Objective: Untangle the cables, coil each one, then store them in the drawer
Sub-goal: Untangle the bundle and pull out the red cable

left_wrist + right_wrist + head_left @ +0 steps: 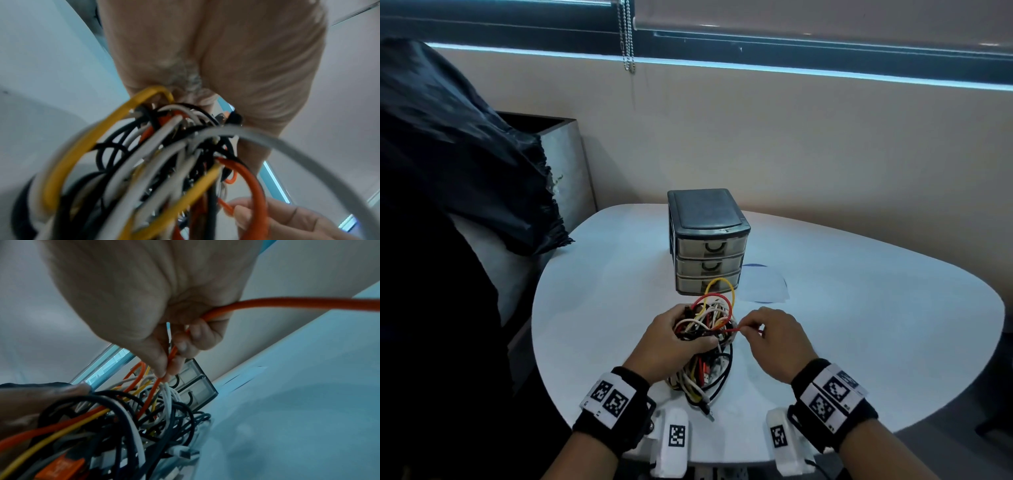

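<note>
A tangled bundle of cables point(705, 346), orange, yellow, white and black, is lifted off the white table point(859, 308), its lower loops trailing on the tabletop. My left hand point(674, 339) grips the top of the bundle point(164, 154). My right hand point(767, 334) pinches the orange cable point(736, 329) between thumb and fingertips just right of the bundle. In the right wrist view the orange cable point(287, 304) runs through the palm and out to the right. A small grey three-drawer unit point(709, 246) stands behind the bundle, all drawers closed.
A white paper sheet point(763, 284) lies right of the drawer unit. A dark cloth point(455, 154) hangs over something at the left, beside a grey box point(565, 161). The table's front edge lies under my wrists.
</note>
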A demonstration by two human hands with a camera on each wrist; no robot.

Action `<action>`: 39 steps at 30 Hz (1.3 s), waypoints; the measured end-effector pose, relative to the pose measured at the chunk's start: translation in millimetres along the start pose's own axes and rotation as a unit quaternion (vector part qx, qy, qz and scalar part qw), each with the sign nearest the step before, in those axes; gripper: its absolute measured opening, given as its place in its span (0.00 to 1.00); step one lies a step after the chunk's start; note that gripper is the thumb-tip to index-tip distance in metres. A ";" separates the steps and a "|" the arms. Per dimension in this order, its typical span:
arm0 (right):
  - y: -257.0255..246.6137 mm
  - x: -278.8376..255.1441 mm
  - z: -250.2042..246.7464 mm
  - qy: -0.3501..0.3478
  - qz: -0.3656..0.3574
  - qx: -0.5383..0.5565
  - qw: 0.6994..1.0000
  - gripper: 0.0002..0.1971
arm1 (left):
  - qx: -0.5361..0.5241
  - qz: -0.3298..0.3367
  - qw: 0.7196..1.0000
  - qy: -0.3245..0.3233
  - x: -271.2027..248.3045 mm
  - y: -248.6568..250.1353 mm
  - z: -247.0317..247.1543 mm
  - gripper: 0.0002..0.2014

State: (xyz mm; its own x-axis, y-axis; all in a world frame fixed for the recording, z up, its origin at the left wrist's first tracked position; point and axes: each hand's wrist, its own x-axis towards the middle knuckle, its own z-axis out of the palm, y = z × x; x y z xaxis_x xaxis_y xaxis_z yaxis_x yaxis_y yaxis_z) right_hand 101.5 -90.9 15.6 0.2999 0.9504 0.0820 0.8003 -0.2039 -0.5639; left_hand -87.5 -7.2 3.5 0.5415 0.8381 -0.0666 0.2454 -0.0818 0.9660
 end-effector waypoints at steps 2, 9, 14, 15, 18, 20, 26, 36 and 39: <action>-7.0 -3.2 4.9 0.010 -0.026 -0.001 1.000 0.07 | -0.014 0.013 1.000 -0.016 -1.9 1.5 0.6 0.20; -3.7 -11.0 11.6 -0.020 -0.016 -0.022 0.999 0.10 | -0.120 -0.052 0.990 -0.052 -2.0 3.4 -7.7 0.15; -12.6 -16.7 28.3 -0.035 -0.020 -0.042 0.998 0.13 | -0.062 -0.058 0.991 -0.107 -0.4 8.8 -7.9 0.20; -13.0 -18.2 32.4 -0.030 -0.017 -0.033 0.999 0.13 | -0.054 -0.054 0.991 -0.114 0.8 9.5 -7.6 0.20; -2.5 -20.6 34.4 -0.014 -0.004 0.025 1.000 0.11 | -0.042 -0.024 0.990 -0.130 -1.2 7.6 -7.1 0.16; 5.6 -20.1 29.3 -0.018 0.008 0.046 0.999 0.10 | -0.034 0.003 0.993 -0.111 -5.5 2.4 -5.4 0.14; 21.3 -14.5 15.8 0.024 0.020 0.074 0.997 0.10 | -0.042 0.008 0.994 -0.099 -6.3 -0.5 -8.2 0.13; 17.4 -7.5 23.7 -0.055 -0.006 0.117 0.992 0.12 | -0.035 0.005 0.994 -0.105 -4.7 -1.4 -7.6 0.14; 16.2 -7.1 19.0 -0.089 -0.010 0.129 0.988 0.12 | -0.040 0.002 0.994 -0.105 -3.4 -4.2 -6.3 0.13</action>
State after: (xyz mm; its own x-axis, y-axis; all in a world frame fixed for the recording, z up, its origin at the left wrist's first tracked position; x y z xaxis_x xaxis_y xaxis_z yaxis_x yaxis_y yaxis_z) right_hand 102.5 -96.4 -9.7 0.1705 0.9847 -0.0371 0.6394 -0.1392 -0.7562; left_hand -95.4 -6.3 1.2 0.6995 0.7067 -0.1057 0.1830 -0.0341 0.9825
